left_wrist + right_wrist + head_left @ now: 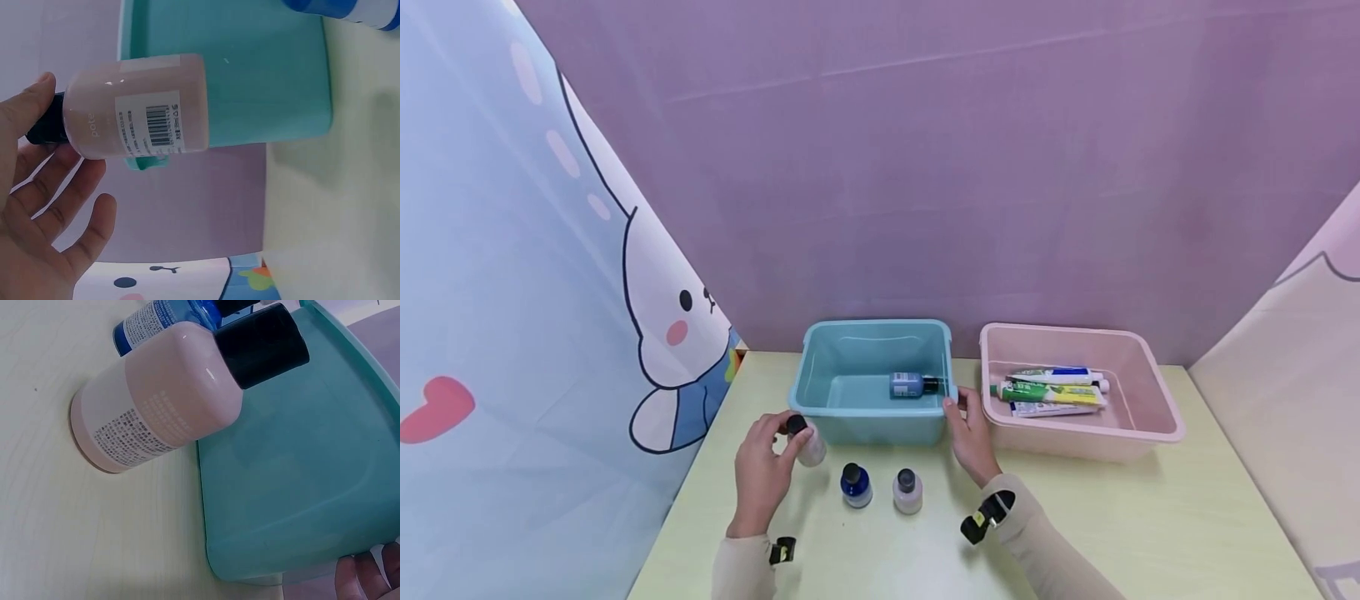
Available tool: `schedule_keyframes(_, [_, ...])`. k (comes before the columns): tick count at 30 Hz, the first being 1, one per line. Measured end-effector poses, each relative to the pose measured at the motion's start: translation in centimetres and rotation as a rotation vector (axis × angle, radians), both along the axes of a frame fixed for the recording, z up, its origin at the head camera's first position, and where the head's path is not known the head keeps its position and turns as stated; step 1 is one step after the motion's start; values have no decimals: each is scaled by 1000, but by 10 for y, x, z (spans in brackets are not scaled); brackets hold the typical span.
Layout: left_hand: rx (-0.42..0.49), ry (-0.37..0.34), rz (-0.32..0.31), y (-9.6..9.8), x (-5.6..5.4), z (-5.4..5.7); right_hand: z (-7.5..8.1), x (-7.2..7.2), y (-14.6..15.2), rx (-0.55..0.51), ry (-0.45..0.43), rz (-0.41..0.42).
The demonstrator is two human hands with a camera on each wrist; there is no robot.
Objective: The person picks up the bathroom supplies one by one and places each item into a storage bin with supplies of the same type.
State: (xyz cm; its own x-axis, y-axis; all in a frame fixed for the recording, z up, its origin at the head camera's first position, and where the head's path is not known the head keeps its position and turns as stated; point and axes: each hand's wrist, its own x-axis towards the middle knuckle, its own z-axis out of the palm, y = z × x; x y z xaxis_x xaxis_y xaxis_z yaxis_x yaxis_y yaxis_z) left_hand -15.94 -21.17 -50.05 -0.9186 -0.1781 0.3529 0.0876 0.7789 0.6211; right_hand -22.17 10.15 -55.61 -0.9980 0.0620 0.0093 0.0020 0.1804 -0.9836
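Note:
My left hand (pixel 763 471) pinches a pale pink bottle (pixel 137 106) by its black cap (pixel 47 122), close to the front left corner of the teal bin (pixel 865 427). In the left wrist view the bottle's barcode label shows. My right hand (pixel 973 437) holds the teal bin's rim at the front right corner, with its fingertips (pixel 369 575) at the edge. Inside that bin lies a blue bottle (pixel 907 385) with a black cap. On the table before the bin stand a dark blue bottle (pixel 856 486) and another pale pink bottle (pixel 907 493), both upright and black-capped.
Right of the teal bin is a pink bin (pixel 1075 437) with several toothpaste tubes (pixel 1052 394) lying in it. Both bins stand on the pale table (pixel 1195 500) near a purple cloth backdrop (pixel 925 167). A printed curtain (pixel 550 292) hangs along the left side.

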Motion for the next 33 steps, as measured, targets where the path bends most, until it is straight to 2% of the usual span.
schedule_keyframes(13, [-38, 56, -54, 6, -3, 24, 0, 1, 2, -9, -2, -3])
schedule_keyframes(21, [-32, 74, -73, 8, -7, 37, -2, -1, 1, -3, 29, -11])
schedule_keyframes(26, [-46, 117, -95, 10, -9, 43, -2, 0, 0, -10, 31, -18])
schedule_keyframes(33, [-110, 169, -143, 14, -15, 54, -1, 0, 1, -9, 22, -12])
